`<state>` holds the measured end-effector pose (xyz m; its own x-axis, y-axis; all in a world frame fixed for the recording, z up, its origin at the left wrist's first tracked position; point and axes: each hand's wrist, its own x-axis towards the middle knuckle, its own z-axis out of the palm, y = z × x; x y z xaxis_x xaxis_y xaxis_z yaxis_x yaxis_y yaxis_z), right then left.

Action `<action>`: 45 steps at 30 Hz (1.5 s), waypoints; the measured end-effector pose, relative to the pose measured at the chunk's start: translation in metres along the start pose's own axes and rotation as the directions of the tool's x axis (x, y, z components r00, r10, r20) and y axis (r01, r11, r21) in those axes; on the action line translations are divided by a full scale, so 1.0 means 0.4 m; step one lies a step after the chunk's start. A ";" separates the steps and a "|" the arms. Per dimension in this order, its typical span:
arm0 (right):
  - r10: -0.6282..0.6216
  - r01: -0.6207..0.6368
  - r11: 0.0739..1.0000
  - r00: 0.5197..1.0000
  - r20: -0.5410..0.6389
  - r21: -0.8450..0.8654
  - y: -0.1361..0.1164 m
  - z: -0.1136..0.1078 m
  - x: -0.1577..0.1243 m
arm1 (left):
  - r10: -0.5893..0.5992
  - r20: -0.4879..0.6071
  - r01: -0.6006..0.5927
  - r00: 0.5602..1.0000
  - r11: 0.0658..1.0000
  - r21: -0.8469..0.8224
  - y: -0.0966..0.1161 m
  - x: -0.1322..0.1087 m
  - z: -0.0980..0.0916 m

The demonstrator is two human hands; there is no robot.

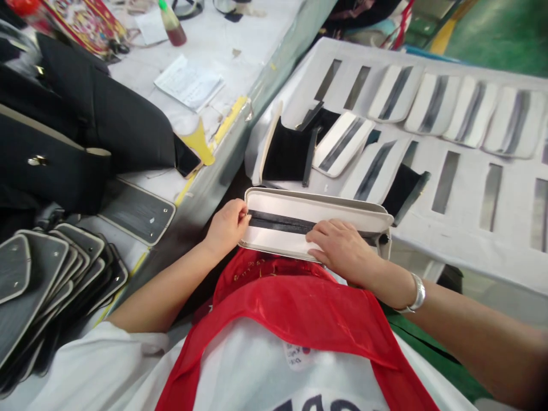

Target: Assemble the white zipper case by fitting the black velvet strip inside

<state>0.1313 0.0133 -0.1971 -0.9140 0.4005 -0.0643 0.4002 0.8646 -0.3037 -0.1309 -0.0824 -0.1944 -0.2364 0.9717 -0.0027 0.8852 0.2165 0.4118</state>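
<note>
A white bag panel (282,235) with a dark strip (280,221) along its middle is held level in front of my red apron (295,297). My left hand (229,222) pinches its left end, fingertips at the end of the strip. Over the right half lies my right hand (342,245), its bent fingers pressing on the strip and the white face. A folded part hangs at the panel's right end, partly hidden behind that hand. My right wrist wears a silver bracelet (415,294).
Similar white panels (434,103) and black-lined pieces (289,148) lie on the white table (471,188) ahead right. On the left bench are black bags (124,125), stacked dark panels (47,274), paper (188,83) and a green-capped bottle (173,28). A gap separates bench and table.
</note>
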 end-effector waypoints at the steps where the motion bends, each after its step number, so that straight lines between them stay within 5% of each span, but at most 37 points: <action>1: 0.009 -0.009 1.000 1.000 0.003 0.010 -0.001 -0.001 0.002 | 0.033 -0.002 -0.033 0.999 0.999 0.033 0.002 -0.001 -0.002; 6: 0.061 -0.061 0.997 0.998 0.018 0.040 -0.009 -0.003 0.001 | 0.226 -0.014 -0.221 0.974 0.963 0.153 -0.004 -0.016 -0.006; 12: 0.094 -0.097 0.992 0.995 0.043 0.081 -0.007 0.007 -0.002 | 0.471 0.016 -0.467 0.882 0.869 0.165 -0.021 -0.041 -0.009; 19: 0.110 -0.116 0.988 0.992 0.060 0.104 -0.011 0.005 -0.004 | 0.652 0.203 -0.683 0.731 0.696 0.221 0.041 -0.056 0.023; 24: 0.113 -0.122 0.984 0.991 0.075 0.133 -0.006 0.000 0.001 | 0.677 0.351 -0.763 0.646 0.581 0.284 0.083 -0.033 0.034; 31: -0.017 0.019 0.921 1.000 -0.010 0.388 0.012 -0.016 -0.061 | 0.671 0.352 -0.757 0.653 0.562 0.334 0.085 -0.031 0.035; 39: -0.111 0.133 0.990 0.949 -0.295 0.055 -0.021 0.061 -0.098 | 0.671 0.333 -0.746 0.663 0.556 0.366 0.095 -0.041 0.040; 45: -0.054 0.073 0.997 0.935 -0.351 0.040 -0.055 0.069 -0.069 | 0.661 0.322 -0.733 0.677 0.569 0.373 0.097 -0.048 0.043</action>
<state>0.1461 -0.0252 -0.2147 -0.8530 0.4339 0.2900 0.3297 0.8788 -0.3450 -0.0852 -0.0911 -0.1941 0.5544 0.8319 -0.0233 0.8264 -0.5536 -0.1032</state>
